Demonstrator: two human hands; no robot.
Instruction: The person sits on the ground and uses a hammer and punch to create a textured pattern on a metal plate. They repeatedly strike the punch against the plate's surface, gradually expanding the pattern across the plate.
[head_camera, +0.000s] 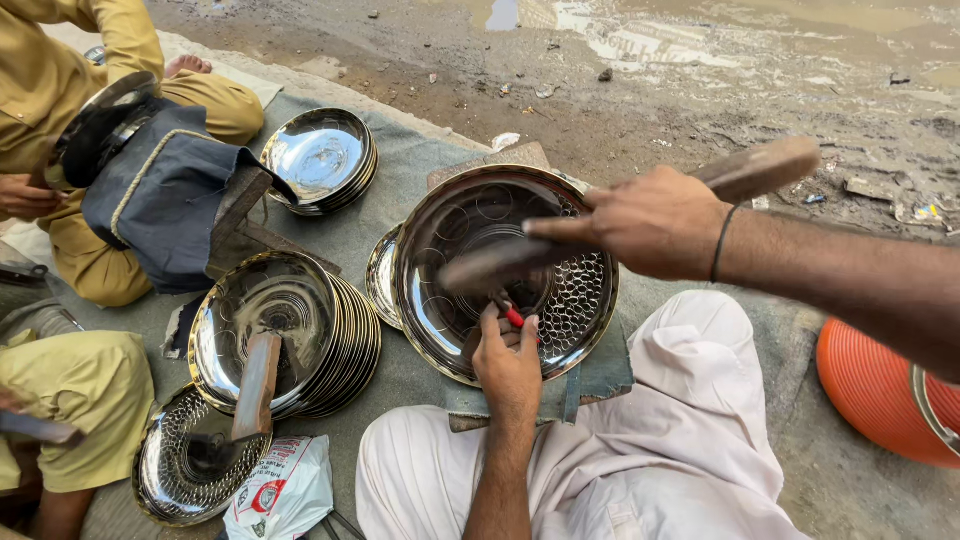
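Right hand: the right hand (655, 220) comes in from the right on a bare forearm with a thin dark band at the wrist, knuckles up, fingers wrapped tight around the wooden-handled hammer (640, 215).
Hammer axis: its long axis runs from far right to near left, the handle end sticking out beyond the hand toward the far right, the blurred head end lying over the middle of the round shiny steel plate (440, 270).
Left hand: the left hand (508, 365) rises from the near edge, forearm pointing away from the body, fingers pinched shut on a small red-handled punch tool (513, 317) that touches the plate's inner face.
Punch tool: only a short red part shows above the fingers; it leans toward the far left.
Steel plate: it sits in the middle of the scene, tilted with its hollow toward the person, on a worn grey block (600, 375) between the knees in white cloth; ring marks cover its right side.
Nearby: a stack of steel plates (345, 345) lies to the left with a second hammer (257, 385) resting on it; another stack of plates (322, 160) lies farther left.
Others: a person in mustard clothes (60, 90) sits at far left.
Ground: grey mat (385, 215) under the plates, muddy ground beyond.
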